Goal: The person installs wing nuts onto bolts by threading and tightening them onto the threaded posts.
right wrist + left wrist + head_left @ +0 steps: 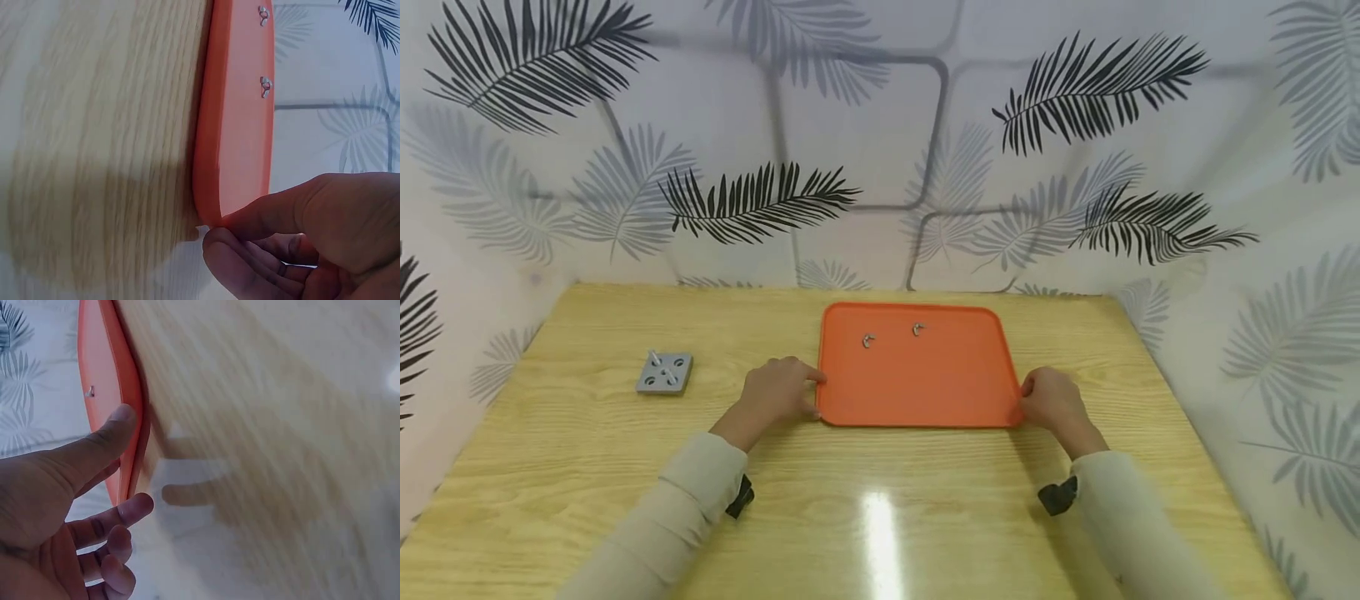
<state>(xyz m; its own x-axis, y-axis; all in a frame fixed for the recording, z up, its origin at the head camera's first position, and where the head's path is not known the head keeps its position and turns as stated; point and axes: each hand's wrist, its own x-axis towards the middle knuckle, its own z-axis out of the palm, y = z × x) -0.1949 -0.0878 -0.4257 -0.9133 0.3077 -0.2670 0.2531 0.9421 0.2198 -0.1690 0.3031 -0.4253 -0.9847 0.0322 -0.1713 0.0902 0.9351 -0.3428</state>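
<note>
An orange tray (917, 392) lies on the wooden table, with two small metal wing nuts (868, 340) on its far part. My left hand (780, 390) is at the tray's left edge; its thumb (119, 428) lies against the rim, and the index finger is partly hidden behind it. The other fingers of that hand are apart from the tray. At the near right corner, my right hand (1051, 402) pinches the rim between thumb and forefinger, as the right wrist view (269, 231) shows from close by.
To the left of the tray sits a grey square plate (664, 374) with holes and two light pins standing up from it. Behind the table (820, 500) hangs a leaf-patterned cloth (865, 125), which also runs along both sides.
</note>
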